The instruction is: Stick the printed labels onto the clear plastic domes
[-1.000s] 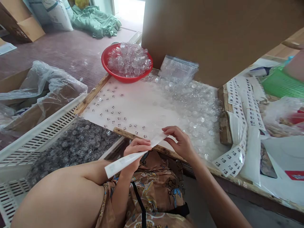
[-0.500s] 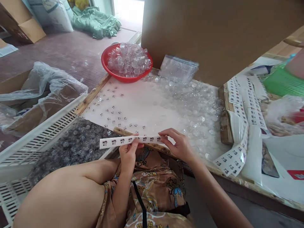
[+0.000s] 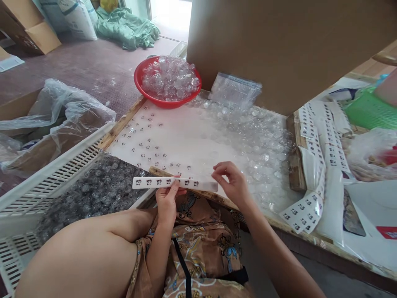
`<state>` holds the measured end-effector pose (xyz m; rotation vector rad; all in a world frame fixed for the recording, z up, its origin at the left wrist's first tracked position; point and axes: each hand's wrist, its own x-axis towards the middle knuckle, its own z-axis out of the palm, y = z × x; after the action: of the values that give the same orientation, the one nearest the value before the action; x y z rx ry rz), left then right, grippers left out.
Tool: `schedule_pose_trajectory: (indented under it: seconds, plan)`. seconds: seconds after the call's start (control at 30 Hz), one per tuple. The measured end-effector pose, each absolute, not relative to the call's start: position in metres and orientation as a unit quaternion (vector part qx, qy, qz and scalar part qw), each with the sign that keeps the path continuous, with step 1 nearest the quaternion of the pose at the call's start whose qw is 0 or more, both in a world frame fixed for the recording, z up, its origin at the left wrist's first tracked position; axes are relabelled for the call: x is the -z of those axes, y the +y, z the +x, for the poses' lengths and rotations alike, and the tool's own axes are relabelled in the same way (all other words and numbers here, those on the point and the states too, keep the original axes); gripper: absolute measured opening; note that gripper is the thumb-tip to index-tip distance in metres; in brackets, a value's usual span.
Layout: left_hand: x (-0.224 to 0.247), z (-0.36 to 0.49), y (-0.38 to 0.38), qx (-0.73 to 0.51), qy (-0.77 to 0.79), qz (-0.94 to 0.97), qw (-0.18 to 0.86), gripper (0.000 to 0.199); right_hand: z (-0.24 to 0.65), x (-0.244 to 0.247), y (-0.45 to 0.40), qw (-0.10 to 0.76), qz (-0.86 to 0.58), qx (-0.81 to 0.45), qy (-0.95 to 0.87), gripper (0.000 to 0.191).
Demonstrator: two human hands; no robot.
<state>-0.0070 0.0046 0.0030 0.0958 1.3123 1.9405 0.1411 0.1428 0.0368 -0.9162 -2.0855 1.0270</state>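
One strip [image 3: 155, 182], held at the near edge of the bench [image 3: 198, 132]

Strip: white, narrow, roughly level; a single row of small dark figures [image 3: 159, 181], the right end bare. 
Left hand [image 3: 167, 203]: grasping the strip near its middle, thumb across the printed face. 
Right hand [image 3: 232, 182]: thumb and forefinger bent close together just beside the bare end; cannot tell whether anything is between them. 
Bench: white top. Scattered dark marks [image 3: 157, 147] on its left part; clear pieces [image 3: 263, 136] spread thickly over its right. 
Red bowl [image 3: 167, 104]: far left corner of the bench, heaped with clear balls [image 3: 170, 78]. 
Clear bag [image 3: 235, 91]: at the far side, in front of a cardboard panel [image 3: 263, 49]. 
White crate [image 3: 58, 176]: left of the bench, holding many dark-looking balls [image 3: 96, 190]. 
Sheets [image 3: 304, 211]: white, with rows of dark figures, on the right, beside a wooden rail [image 3: 296, 165].
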Motion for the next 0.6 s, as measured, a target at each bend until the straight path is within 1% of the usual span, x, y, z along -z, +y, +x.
schedule_pose_trajectory:
  seconds: [0.07, 0.17, 0.23, 0.37, 0.6]
  plan:
    - [-0.003, -0.007, 0.003, -0.752, 0.51, 0.053, 0.415, 0.032, 0.137, -0.032, 0.157, 0.309, -0.391, -0.429, -0.753, 0.018]
    - [-0.004, -0.005, 0.001, -0.728, 0.506, 0.101, 0.452, 0.03, 0.124, -0.023, 0.172, 0.235, -0.392, -0.479, -0.75, 0.022]
    - [-0.004, -0.003, 0.0, -0.717, 0.507, 0.128, 0.461, 0.03, 0.113, -0.017, 0.176, 0.19, -0.375, -0.485, -0.767, 0.02]
    - [-0.005, -0.004, -0.001, -0.712, 0.511, 0.143, 0.459, 0.031, 0.097, -0.013, 0.177, 0.132, -0.394, -0.431, -0.801, 0.009]
    - [-0.004, -0.005, 0.001, -0.71, 0.516, 0.134, 0.46, 0.032, 0.089, -0.01, 0.175, 0.09, -0.401, -0.376, -0.83, 0.004]
